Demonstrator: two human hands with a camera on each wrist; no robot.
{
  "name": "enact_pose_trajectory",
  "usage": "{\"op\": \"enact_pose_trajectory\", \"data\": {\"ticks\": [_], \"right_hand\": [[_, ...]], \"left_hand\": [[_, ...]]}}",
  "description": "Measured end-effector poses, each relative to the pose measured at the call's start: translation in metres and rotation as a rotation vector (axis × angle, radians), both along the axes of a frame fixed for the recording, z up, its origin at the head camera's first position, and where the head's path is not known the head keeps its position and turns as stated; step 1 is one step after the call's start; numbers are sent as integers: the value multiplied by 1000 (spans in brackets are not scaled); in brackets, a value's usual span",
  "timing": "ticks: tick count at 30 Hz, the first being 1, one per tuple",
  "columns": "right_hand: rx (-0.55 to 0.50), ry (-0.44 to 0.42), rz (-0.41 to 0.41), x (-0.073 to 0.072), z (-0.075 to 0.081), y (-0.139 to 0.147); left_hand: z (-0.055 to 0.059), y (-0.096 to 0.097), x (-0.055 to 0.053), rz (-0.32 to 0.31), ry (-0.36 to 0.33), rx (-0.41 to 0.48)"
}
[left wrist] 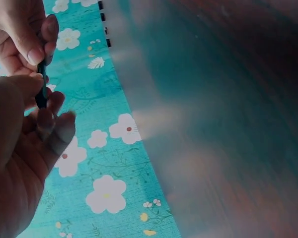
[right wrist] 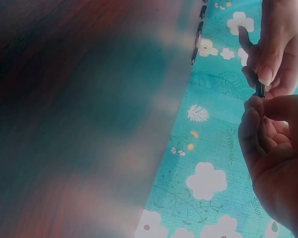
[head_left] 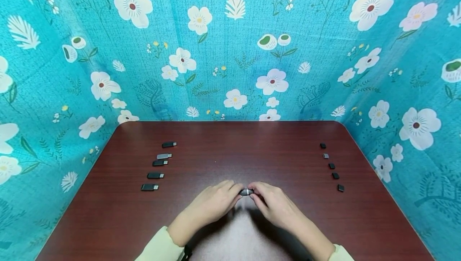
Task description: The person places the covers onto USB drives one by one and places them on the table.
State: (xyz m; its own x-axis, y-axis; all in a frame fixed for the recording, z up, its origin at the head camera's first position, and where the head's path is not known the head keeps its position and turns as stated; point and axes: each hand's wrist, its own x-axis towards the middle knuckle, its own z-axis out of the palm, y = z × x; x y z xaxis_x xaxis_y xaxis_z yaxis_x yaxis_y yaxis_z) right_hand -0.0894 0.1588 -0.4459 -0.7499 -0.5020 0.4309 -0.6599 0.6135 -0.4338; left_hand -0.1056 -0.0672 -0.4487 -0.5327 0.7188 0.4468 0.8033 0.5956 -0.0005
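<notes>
Evidently, left hand (head_left: 212, 201) and right hand (head_left: 278, 205) each pinch one end of the stick (head_left: 246, 192), toward six o'clock in head view; an uneven tug could slip it loose.

Head view bright, fairly sharp; whitish glare on glossy reddish-brown wood-grain tabletop (head_left: 245, 157), near centre; dark shadows below bare left hand (head_left: 215, 201), bare right hand (head_left: 276, 204). Wrist views dimmer, hazy, teal reflections.
</notes>
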Motion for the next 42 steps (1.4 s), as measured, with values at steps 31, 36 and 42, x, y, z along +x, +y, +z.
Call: {"op": "enact_pose_trajectory", "data": {"ticks": [31,36,42], "right_hand": [[-21,83,-83,3,6,-6],[-6,73,-77,3,4,-5],[19,-19,-62,-1,1,0]], "left_hand": [[4,9,-1,-11,-11,-20],[2,10,-2,-4,-34,-28],[-2,10,-4,30,-90,-74]]}}
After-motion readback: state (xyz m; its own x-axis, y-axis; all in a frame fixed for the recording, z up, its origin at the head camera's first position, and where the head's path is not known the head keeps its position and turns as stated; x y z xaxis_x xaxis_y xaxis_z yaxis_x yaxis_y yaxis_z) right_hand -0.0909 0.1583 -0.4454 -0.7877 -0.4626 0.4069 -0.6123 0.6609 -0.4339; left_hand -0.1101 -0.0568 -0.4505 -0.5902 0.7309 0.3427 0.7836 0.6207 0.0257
